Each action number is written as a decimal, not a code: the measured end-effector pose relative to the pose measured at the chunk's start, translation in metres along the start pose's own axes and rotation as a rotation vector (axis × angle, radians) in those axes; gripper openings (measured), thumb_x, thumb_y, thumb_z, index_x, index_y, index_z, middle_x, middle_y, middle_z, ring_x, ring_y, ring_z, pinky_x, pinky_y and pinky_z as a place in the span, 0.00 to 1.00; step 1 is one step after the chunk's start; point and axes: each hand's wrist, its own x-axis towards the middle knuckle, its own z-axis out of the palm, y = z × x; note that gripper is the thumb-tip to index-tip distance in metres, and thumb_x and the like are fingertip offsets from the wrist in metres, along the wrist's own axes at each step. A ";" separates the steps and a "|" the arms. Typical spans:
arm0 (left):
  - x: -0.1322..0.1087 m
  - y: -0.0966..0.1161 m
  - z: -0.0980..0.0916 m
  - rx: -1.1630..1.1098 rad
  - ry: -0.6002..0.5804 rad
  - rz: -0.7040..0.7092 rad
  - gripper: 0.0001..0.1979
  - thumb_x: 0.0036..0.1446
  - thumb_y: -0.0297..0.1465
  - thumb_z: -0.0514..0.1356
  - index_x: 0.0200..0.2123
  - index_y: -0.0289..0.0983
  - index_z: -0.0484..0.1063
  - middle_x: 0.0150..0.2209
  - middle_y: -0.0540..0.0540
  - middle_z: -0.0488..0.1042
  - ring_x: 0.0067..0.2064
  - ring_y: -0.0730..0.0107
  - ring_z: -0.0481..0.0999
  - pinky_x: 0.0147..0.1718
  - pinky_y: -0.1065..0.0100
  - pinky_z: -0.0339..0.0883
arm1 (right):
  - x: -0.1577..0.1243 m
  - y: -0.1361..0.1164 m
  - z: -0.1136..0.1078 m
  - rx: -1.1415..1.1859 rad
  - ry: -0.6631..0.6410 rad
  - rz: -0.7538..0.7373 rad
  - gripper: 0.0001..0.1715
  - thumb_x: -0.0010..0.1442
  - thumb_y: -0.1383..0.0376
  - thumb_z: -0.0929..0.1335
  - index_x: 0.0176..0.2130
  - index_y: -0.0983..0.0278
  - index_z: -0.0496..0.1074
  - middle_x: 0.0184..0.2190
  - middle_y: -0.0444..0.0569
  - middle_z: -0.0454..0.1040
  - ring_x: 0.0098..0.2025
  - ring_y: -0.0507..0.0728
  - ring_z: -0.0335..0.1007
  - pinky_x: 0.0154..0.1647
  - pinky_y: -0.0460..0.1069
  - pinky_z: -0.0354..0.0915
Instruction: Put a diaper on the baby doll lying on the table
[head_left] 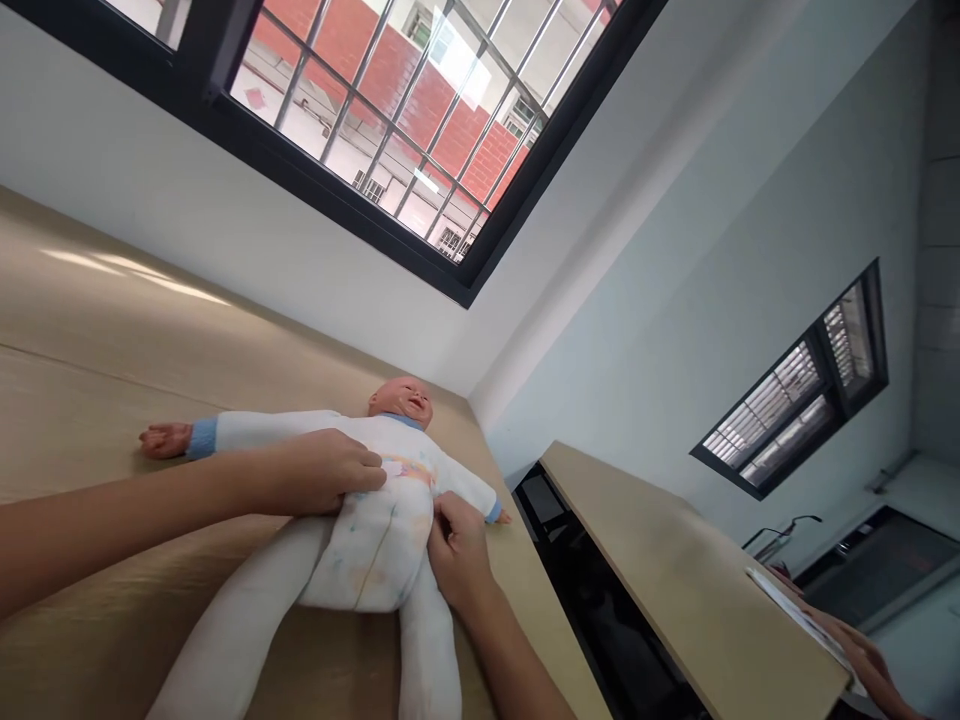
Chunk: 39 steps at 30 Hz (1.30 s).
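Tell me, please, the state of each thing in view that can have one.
Doll: on its back, arms spread
Diaper: around doll's hips; fastening unclear
Left hand: fingers closed on diaper's waist edge
Right hand: curled at diaper's other side; grip unclear
Near window: open or shut, unclear
Far window: open or shut, unclear

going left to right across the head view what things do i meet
One doll hand, the left hand, the doll's head, the right hand, the other doll hand, then the small window.
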 end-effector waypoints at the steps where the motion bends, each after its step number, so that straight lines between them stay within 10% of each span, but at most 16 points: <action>1: 0.000 0.001 -0.002 -0.061 0.009 -0.030 0.15 0.45 0.14 0.56 0.31 0.39 0.67 0.31 0.50 0.73 0.31 0.64 0.64 0.32 0.60 0.46 | 0.000 0.000 -0.001 0.001 0.013 -0.013 0.12 0.63 0.68 0.63 0.27 0.61 0.64 0.24 0.42 0.64 0.28 0.53 0.57 0.31 0.49 0.51; 12: 0.004 -0.017 -0.071 -0.808 -0.392 -0.368 0.05 0.58 0.34 0.63 0.33 0.40 0.71 0.30 0.51 0.70 0.32 0.66 0.66 0.30 0.67 0.56 | -0.005 -0.018 -0.009 0.145 0.139 -0.125 0.09 0.68 0.68 0.64 0.37 0.62 0.74 0.35 0.47 0.71 0.35 0.55 0.67 0.36 0.50 0.61; 22: -0.006 -0.028 -0.034 -0.815 -0.385 -0.417 0.23 0.50 0.50 0.73 0.27 0.41 0.68 0.25 0.54 0.66 0.26 0.69 0.63 0.23 0.67 0.52 | -0.003 -0.009 -0.001 0.287 -0.103 0.254 0.19 0.66 0.53 0.67 0.28 0.60 0.62 0.24 0.39 0.57 0.29 0.53 0.52 0.31 0.50 0.51; 39: -0.039 -0.065 0.013 -1.331 -0.399 -0.618 0.20 0.49 0.46 0.76 0.28 0.39 0.74 0.22 0.50 0.74 0.18 0.75 0.62 0.16 0.72 0.51 | -0.002 0.006 0.001 0.266 -0.126 0.265 0.26 0.67 0.49 0.64 0.24 0.59 0.54 0.24 0.40 0.52 0.29 0.53 0.49 0.32 0.50 0.49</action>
